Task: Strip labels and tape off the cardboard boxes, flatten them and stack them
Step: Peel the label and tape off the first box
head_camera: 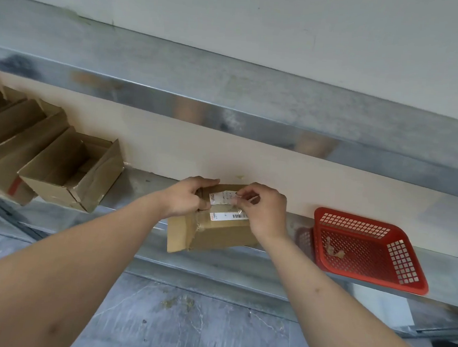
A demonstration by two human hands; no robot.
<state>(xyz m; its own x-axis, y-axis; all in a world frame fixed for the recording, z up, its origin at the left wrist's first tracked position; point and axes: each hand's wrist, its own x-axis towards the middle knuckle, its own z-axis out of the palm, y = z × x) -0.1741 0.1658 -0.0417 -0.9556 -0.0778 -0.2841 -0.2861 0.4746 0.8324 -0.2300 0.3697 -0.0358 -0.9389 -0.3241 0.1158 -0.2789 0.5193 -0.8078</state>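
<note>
— Pinching the label (222, 197) on the box (212, 226) with my right hand (263, 209); left hand (185, 197) grips the box, left of the basket (367, 247).
— Risk?
— Yanking tears it; box may slip off the shelf (242, 267).

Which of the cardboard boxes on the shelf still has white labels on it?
The small closed box held by both hands, left hand and right hand. The open boxes at the left show none.

box (212, 226) on shelf (242, 262), basket (367, 247) right
</note>
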